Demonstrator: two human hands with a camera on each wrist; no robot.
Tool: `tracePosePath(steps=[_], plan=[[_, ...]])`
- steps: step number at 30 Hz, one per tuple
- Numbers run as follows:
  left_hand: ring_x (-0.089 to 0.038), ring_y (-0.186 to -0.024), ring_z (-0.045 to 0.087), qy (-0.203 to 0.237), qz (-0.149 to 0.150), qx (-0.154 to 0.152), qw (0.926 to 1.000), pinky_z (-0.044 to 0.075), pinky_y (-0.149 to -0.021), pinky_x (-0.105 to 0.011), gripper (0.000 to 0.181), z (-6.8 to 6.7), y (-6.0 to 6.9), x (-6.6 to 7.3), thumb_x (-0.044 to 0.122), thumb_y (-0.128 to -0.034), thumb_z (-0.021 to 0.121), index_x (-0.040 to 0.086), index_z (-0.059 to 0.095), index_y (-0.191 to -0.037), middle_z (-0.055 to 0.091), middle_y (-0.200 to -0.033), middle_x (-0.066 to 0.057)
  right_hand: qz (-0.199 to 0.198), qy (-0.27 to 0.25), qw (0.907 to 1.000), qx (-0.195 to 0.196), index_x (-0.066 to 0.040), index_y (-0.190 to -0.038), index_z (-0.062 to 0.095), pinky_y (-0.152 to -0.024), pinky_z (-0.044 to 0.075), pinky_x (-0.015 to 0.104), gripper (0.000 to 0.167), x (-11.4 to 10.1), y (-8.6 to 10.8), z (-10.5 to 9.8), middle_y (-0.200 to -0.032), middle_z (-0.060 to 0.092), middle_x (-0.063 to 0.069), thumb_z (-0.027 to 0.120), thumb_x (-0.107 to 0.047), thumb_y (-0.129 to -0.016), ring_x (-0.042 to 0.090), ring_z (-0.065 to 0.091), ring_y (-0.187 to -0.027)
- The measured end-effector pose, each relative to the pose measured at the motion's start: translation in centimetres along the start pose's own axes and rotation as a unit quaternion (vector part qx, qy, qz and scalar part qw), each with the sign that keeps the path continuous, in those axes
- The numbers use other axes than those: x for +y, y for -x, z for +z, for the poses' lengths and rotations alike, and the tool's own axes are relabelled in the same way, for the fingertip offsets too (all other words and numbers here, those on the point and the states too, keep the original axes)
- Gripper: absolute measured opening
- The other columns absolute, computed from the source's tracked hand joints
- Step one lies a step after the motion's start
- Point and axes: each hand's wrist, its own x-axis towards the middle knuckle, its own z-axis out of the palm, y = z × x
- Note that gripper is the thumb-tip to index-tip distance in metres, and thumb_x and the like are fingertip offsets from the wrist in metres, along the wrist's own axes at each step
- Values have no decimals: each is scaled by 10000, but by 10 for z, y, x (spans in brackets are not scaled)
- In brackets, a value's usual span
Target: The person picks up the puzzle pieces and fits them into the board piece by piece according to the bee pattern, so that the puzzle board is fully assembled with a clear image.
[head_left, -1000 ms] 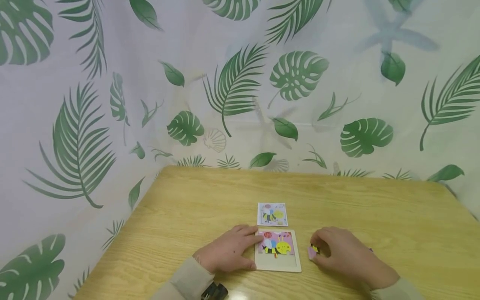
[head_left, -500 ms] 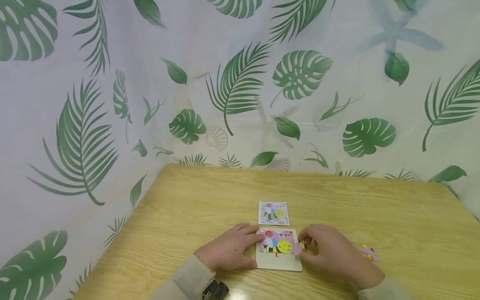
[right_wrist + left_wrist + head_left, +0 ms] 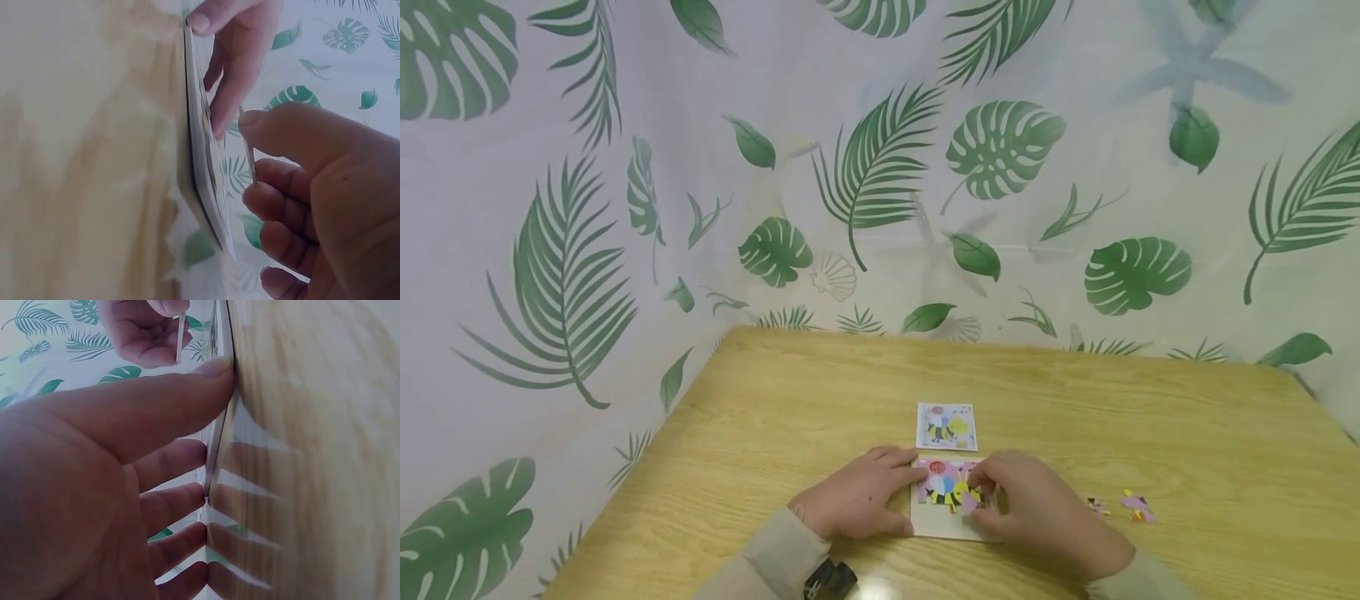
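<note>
Some loose pieces [image 3: 1138, 506] rightward, card [image 3: 947, 427] beyond board [image 3: 936, 524], right hand [image 3: 1037, 508] pinching puzzle piece [image 3: 969, 503], left hand [image 3: 861, 496] spread

Wooden table [image 3: 805, 400]; on it card [image 3: 947, 427]; puzzle tray [image 3: 934, 525]; loose pieces [image 3: 1138, 505].

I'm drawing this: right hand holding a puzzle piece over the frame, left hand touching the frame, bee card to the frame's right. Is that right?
Not quite: the bee card lies beyond the far edge of the frame in the head view, not to its right. The right hand does hold a puzzle piece over the frame, and the left hand touches it.
</note>
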Motion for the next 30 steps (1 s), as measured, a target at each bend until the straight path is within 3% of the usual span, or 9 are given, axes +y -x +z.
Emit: tracePosePath(steps=[8, 17, 22, 30], plan=[[-248, -1488, 275, -62, 51, 87, 9999, 297, -1176, -435, 733, 1, 2, 0, 450, -912, 732, 220, 448, -1547, 310, -1634, -12, -487, -220, 9983, 252, -218, -967, 700, -721, 485, 281, 233, -15, -11, 14, -860, 565, -169, 836, -292, -793, 50, 515, -801], [-249, -1476, 301, -159, 185, 175, 9995, 317, -1166, -424, 722, 0, 2, 0, 446, -908, 736, 207, 468, -1535, 340, -1618, -27, -521, -110, 9986, 59, -212, -961, 704, -697, 444, 286, 209, -33, -21, 25, -814, 524, -149, 811, -280, -795, 62, 468, -766], [-249, -1482, 288, -107, 169, 131, 9997, 314, -1167, -436, 711, 0, 1, -1, 433, -915, 728, 212, 465, -1537, 334, -1621, -20, -461, 169, 9987, -114, -232, -970, 707, -719, 446, 306, 223, -35, -23, 27, -847, 521, -176, 812, -344, -809, 56, 456, -788], [-242, -1480, 293, -10, 119, 110, 9999, 317, -1165, -447, 657, 0, 1, 0, 418, -944, 682, 211, 474, -1533, 350, -1613, -18, -413, 175, 9988, -175, -229, -991, 719, -732, 450, 307, 259, -33, -21, 30, -865, 513, -174, 811, -394, -814, 57, 457, -794]])
